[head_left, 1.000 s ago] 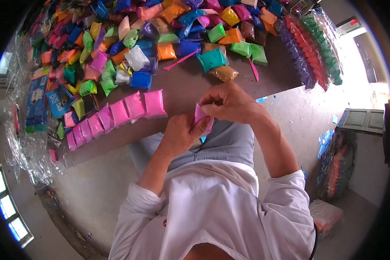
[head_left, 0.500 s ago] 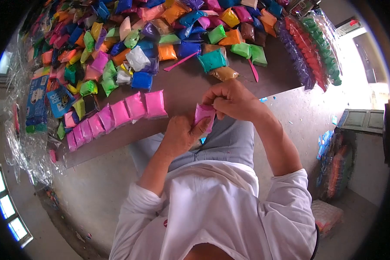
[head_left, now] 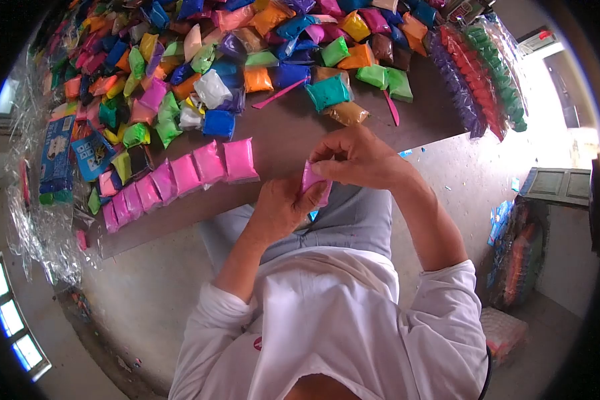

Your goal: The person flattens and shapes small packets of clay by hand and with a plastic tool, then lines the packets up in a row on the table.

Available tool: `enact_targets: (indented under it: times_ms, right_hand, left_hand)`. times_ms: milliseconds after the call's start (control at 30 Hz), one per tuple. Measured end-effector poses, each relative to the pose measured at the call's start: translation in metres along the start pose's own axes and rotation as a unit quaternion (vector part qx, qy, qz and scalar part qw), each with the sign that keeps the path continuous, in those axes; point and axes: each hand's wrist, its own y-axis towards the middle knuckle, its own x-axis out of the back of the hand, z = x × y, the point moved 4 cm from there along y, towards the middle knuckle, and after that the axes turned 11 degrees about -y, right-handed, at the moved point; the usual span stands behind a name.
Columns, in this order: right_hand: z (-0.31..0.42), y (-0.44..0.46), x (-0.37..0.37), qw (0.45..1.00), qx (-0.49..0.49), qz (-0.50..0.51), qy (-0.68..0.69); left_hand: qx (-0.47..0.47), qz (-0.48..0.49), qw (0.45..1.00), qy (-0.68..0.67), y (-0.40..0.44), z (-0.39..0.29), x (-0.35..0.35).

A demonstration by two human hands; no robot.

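Note:
A small pink packet (head_left: 311,179) is held over my lap, just off the table's front edge. My left hand (head_left: 281,205) grips it from the left and below, thumb across its front. The fingers of my right hand (head_left: 350,157) are closed on its upper part and partly hide it. To the left of my hands, a slanting row of pink packets (head_left: 181,173) lies along the front of the brown table (head_left: 277,143). Behind my right hand are a brown packet (head_left: 347,113) and a teal packet (head_left: 327,93).
A large heap of coloured packets (head_left: 247,43) covers the back of the table. Two pink plastic sticks (head_left: 391,108) lie before it. Long bags of purple, red and green packets (head_left: 473,80) stand at the right. A blue box (head_left: 57,155) and clear wrap (head_left: 30,233) are at the left.
My right hand pulled up and away from the pink packet's top half a second ago, baring more of it. Now its fingers are back over the packet's upper part. My left hand has hardly moved.

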Motion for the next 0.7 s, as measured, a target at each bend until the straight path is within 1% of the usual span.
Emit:
enact_targets:
  times_ms: [67, 100, 167, 233, 300, 367, 400, 467, 500, 567, 600, 633, 667, 700]
  right_hand:
    - [0.005, 0.003, 0.002, 0.988, 0.068, -0.003, -0.138]
    - [0.002, 0.004, 0.004, 0.988, 0.068, -0.004, -0.139]
    - [-0.010, 0.007, 0.003, 0.999, 0.001, 0.042, 0.006]
    - [-0.004, 0.004, 0.003, 0.999, 0.000, 0.041, 0.011]
    - [-0.004, 0.003, 0.000, 0.999, -0.001, 0.042, 0.017]
    - [0.001, 0.004, -0.001, 0.991, 0.112, -0.004, -0.066]
    - [0.003, 0.004, 0.000, 0.992, 0.112, -0.005, -0.067]
    - [0.004, 0.005, 0.001, 0.988, 0.076, 0.005, -0.133]
    - [0.003, 0.006, 0.003, 0.988, 0.077, 0.005, -0.133]
    - [-0.008, 0.006, 0.005, 0.999, -0.018, 0.038, 0.008]
    - [-0.006, 0.005, 0.006, 0.999, -0.018, 0.038, 0.008]
    - [0.000, 0.002, 0.008, 0.999, 0.019, 0.013, -0.030]
    - [0.005, 0.000, 0.009, 0.996, 0.057, -0.011, -0.067]
    - [0.006, 0.000, 0.008, 0.996, 0.056, -0.011, -0.067]
  left_hand:
    - [0.014, 0.008, 1.000, 0.004, -0.001, 0.004, 0.000]
    - [0.028, 0.016, 0.999, 0.009, -0.001, 0.005, 0.000]
    - [0.038, 0.019, 0.999, -0.002, -0.001, 0.003, 0.003]
    - [0.050, 0.023, 0.998, -0.014, -0.002, 0.002, 0.003]
    - [0.078, 0.005, 0.992, -0.099, -0.005, 0.003, 0.003]
    - [0.073, 0.012, 0.994, -0.078, -0.004, 0.005, 0.003]
    - [0.067, 0.019, 0.996, -0.057, -0.003, 0.005, 0.003]
    - [0.062, 0.026, 0.997, -0.042, -0.001, 0.005, 0.004]
    - [0.058, 0.033, 0.997, -0.028, -0.001, 0.005, 0.005]
    - [0.063, 0.025, 0.996, -0.052, -0.003, 0.005, 0.006]
    - [0.068, 0.017, 0.995, -0.076, -0.003, 0.005, 0.006]
    - [0.068, 0.017, 0.995, -0.077, -0.004, 0.006, 0.005]
    - [0.064, 0.000, 0.992, -0.110, -0.005, 0.009, 0.003]
    - [0.059, -0.015, 0.988, -0.143, -0.005, 0.010, 0.002]
